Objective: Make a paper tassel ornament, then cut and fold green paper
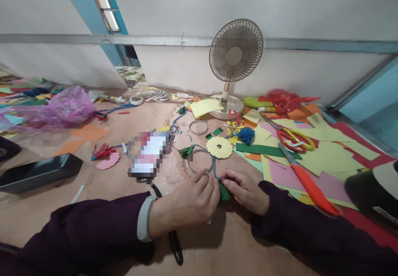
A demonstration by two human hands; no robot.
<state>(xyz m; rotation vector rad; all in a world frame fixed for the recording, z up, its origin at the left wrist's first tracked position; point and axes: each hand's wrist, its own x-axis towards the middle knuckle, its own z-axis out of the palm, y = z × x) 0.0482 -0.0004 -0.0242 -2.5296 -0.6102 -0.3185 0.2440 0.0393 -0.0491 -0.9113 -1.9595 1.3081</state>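
My right hand (244,188) pinches the top of a green paper tassel (224,194), where a blue cord (215,170) meets it. Close beside it, the fingers of my left hand (194,197) are pressed together in a pinch; what lies between them is hidden. Just beyond my left fingertips lies a thin metal ring (188,166), with the blue cord running past its right side. A yellow scalloped paper disc (214,155) with a central hole rests behind the ring. Another green paper tassel (186,152) touches the ring's left edge.
A blurred-out phone-like object (149,153) with a black strap lies left of my hands. Scissors (292,138), an orange-handled cutter (314,189) and coloured paper sheets (332,155) spread rightward. A small fan (234,56) stands behind. A black case (40,172) sits far left.
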